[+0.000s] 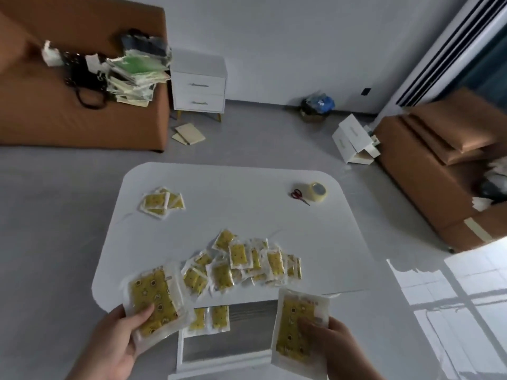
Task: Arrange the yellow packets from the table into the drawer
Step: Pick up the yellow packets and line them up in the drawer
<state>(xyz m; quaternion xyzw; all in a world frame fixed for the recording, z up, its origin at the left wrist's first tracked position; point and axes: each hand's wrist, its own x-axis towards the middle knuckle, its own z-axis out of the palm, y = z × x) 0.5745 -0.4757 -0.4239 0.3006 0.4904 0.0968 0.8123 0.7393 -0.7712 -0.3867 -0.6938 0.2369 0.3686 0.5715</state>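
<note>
While the drawer [179, 349] stands pulled open under the near edge of the white table [247, 204], the person has a yellow packet in each hand. Left hand [118, 344]: thumb curled over the face of the left packet [153, 297], fingers underneath, the packet tilted above the table's near left corner. Right hand [333, 344]: fingers pinching the lower right part of the right packet [297, 325], which is held upright just right of the drawer opening. Down inside the drawer, two packets [197, 319] already lie side by side at its far left, partly tucked beneath the tabletop. On the table, the big loose pile [247, 261] of yellow packets sprawls across the near middle, overlapping every which way, and a smaller stack [162, 202] sits well apart toward the far left. Over on the far right, red-handled scissors [299, 195] lie just beside a roll of clear tape [317, 192]. Beyond the table, a white two-drawer nightstand [199, 83] stands against the wall beside a brown sofa [82, 127] piled with bags and papers.
</note>
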